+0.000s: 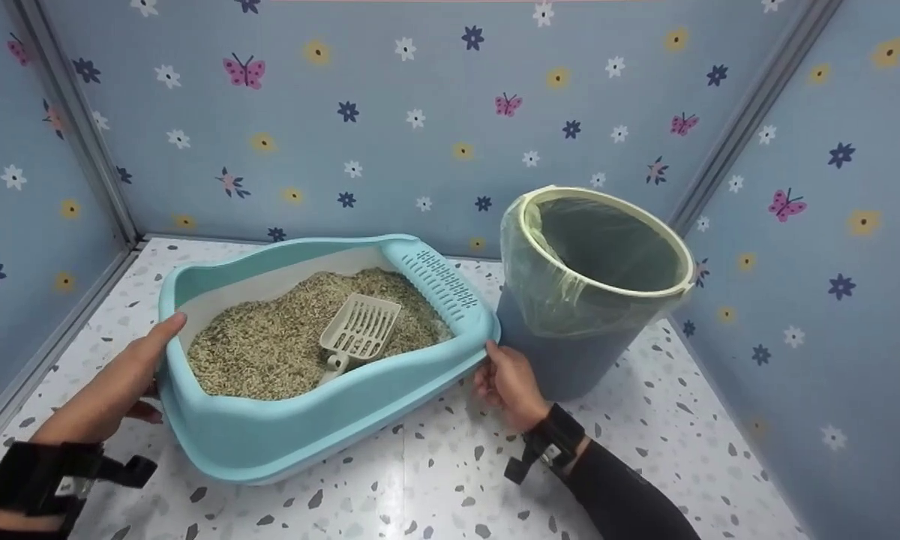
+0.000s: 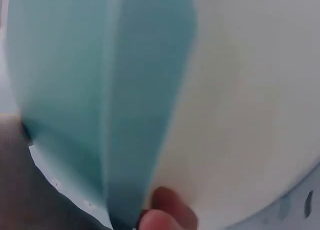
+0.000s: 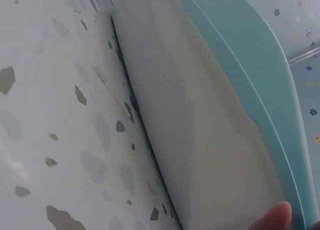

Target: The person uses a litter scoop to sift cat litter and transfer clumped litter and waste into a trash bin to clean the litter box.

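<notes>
A light blue cat litter box (image 1: 307,439) with a white lower pan (image 3: 210,140) sits at an angle on the surface. Inside it lies grainy tan litter (image 1: 266,341), heaped toward the back. On the litter rests a beige slotted scoop (image 1: 361,326), its handle partly hidden by the near wall. My left hand (image 1: 109,386) grips the box's left end, thumb on the upper rim and fingers beneath the flange; in the left wrist view, fingertips (image 2: 172,210) show by the pan. At the right corner, my right hand (image 1: 514,384) pinches the flange, a fingertip (image 3: 277,216) under it.
A grey-blue trash bin (image 1: 562,364) with a thin yellowish bag and cream ring stands right of the box, close to my right hand. Flowered panels (image 1: 420,97) rise behind and at both sides. The surface (image 1: 390,487) is white with grey flecks.
</notes>
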The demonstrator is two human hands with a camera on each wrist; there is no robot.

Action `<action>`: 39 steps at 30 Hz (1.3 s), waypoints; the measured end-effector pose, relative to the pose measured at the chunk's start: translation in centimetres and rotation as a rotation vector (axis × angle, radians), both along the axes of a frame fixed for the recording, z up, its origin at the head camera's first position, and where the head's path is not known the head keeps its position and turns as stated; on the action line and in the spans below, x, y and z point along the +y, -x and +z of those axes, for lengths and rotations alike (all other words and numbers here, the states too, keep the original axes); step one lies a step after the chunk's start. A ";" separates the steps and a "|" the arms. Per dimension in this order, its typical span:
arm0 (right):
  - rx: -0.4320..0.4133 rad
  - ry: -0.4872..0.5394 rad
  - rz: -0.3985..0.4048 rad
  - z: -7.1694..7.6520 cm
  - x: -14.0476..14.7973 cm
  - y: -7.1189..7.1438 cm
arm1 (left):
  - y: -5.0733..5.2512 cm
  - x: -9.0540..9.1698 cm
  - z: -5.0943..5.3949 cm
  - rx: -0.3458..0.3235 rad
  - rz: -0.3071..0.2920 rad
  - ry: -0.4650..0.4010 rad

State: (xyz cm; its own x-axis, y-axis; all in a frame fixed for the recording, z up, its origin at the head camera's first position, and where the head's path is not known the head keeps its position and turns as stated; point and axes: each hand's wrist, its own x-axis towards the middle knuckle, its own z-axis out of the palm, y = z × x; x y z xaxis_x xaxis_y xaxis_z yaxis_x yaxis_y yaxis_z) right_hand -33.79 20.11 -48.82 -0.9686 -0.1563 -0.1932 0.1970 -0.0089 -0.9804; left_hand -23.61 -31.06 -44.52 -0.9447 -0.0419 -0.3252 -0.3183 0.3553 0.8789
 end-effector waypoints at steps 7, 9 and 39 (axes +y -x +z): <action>0.003 0.035 -0.012 0.1 0.4 0.1 | -0.3 0.9 -0.2 0.040 0.033 -0.015; 0.009 0.029 0.001 0.0 0.7 -0.4 | 0.3 0.7 -0.4 0.060 0.037 0.006; 0.045 -0.117 0.075 0.1 1.7 -2.9 | 0.5 -1.8 0.1 0.109 -0.100 0.037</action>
